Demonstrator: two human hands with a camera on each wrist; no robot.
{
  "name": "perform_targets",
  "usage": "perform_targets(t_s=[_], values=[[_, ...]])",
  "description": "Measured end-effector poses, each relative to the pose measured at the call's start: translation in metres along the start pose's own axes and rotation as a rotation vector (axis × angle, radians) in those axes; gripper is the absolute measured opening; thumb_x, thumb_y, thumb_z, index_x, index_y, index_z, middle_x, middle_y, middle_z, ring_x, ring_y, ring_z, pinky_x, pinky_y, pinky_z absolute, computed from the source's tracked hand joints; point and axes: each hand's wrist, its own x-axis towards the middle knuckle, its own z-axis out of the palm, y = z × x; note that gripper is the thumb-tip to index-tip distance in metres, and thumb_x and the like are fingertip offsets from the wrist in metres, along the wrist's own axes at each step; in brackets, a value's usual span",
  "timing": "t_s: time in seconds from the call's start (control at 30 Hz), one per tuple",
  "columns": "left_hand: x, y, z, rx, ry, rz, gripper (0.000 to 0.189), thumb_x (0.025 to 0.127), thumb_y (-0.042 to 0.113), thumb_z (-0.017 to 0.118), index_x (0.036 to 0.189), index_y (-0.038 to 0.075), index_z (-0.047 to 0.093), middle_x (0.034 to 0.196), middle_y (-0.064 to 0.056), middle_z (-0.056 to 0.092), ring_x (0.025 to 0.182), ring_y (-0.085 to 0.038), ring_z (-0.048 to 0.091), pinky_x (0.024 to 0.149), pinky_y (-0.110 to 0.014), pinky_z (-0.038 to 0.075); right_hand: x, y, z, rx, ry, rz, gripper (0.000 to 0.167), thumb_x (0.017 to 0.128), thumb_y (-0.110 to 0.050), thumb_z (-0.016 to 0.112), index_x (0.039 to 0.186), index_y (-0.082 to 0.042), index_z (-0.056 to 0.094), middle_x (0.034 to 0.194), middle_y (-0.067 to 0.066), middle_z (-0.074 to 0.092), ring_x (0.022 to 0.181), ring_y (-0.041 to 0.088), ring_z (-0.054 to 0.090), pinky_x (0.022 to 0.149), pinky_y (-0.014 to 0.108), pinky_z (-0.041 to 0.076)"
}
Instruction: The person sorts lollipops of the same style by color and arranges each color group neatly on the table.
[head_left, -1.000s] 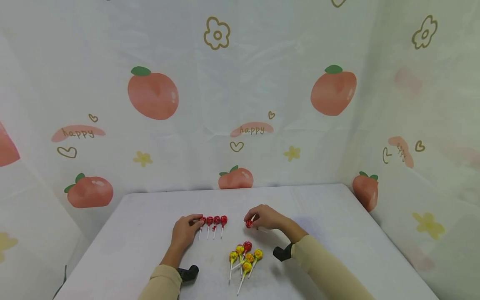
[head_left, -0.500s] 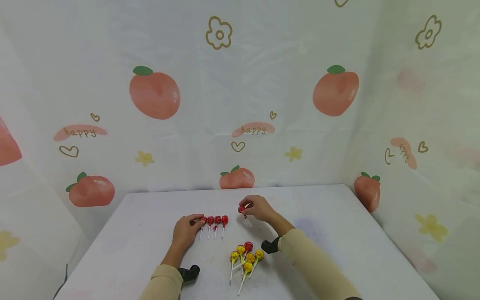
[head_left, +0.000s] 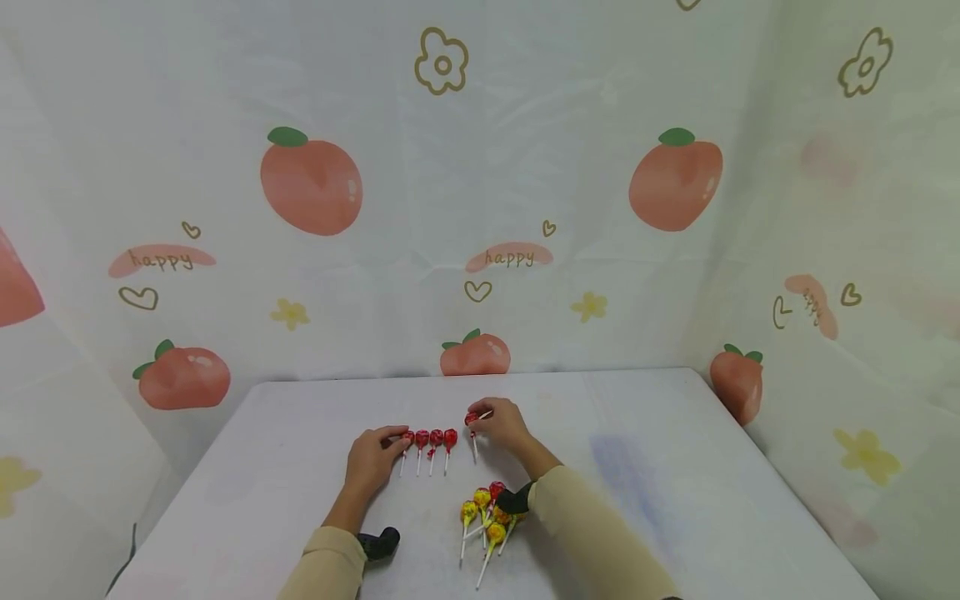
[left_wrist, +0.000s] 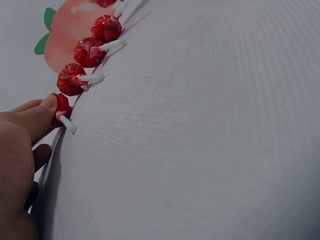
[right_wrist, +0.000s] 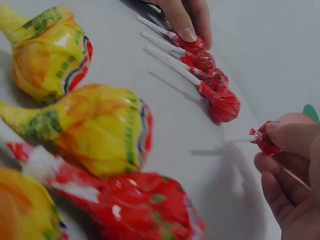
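The table [head_left: 300, 467] has a pale, whitish top with a faint bluish patch [head_left: 622, 475] on its right side. Four red lollipops [head_left: 437, 436] lie on it in a row, heads towards the far edge, sticks towards the near one. Nearer lies a heap of yellow lollipops [head_left: 497, 532] and one red lollipop [head_left: 497, 488], sticks crossing; partly covered, its exact count appears uncertain.

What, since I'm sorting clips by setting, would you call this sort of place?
Probably a makeshift indoor recording booth, though nothing beyond it shows: creased, fruit-printed white sheeting rises behind and at both sides of a white table, and black wrist devices are worn on both arms.
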Motion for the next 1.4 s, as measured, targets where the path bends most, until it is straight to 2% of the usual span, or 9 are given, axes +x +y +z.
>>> perform_targets(t_s=[0.13, 0.73, 0.97, 1.4], values=[[0.001, 0.0, 0.001, -0.002, 0.004, 0.002, 0.027, 0.088, 0.02, 0.074, 0.114, 0.014, 0.074, 0.092, -0.004, 0.064, 0.082, -0.021, 0.053, 0.074, -0.04, 0.045, -0.001, 0.003, 0.006, 0.008, -0.007, 0.054, 0.019, 0.085, -0.012, 0.076, 0.102, -0.006, 0.072, 0.09, 0.001, 0.066, 0.08, 0.017, 0.058, 0.07, 0.03, 0.05], [-0.001, 0.002, -0.002, -0.007, -0.014, -0.022, 0.027, 0.089, 0.02, 0.073, 0.115, 0.014, 0.073, 0.092, -0.004, 0.062, 0.082, -0.021, 0.052, 0.074, -0.038, 0.044, -0.009, 0.0, 0.021, -0.026, 0.023, 0.128, 0.014, 0.085, -0.015, 0.076, 0.096, -0.01, 0.072, 0.086, -0.002, 0.065, 0.079, 0.016, 0.055, 0.074, 0.031, 0.05], [-0.001, 0.002, -0.003, -0.009, -0.01, 0.002, 0.027, 0.089, 0.019, 0.072, 0.115, 0.012, 0.073, 0.09, -0.004, 0.062, 0.08, -0.02, 0.052, 0.072, -0.037, 0.044, -0.01, -0.001, 0.023, -0.034, 0.022, 0.13, 0.014, 0.085, -0.016, 0.077, 0.097, -0.01, 0.073, 0.086, -0.002, 0.064, 0.08, 0.017, 0.055, 0.076, 0.032, 0.049], [-0.002, 0.003, -0.003, -0.015, -0.003, -0.003, 0.027, 0.088, 0.019, 0.073, 0.114, 0.012, 0.074, 0.089, -0.003, 0.062, 0.08, -0.02, 0.051, 0.071, -0.036, 0.043, -0.012, 0.001, 0.025, -0.021, 0.029, 0.136, 0.015, 0.085, -0.016, 0.077, 0.098, -0.01, 0.072, 0.087, -0.002, 0.063, 0.081, 0.018, 0.055, 0.076, 0.032, 0.05]])
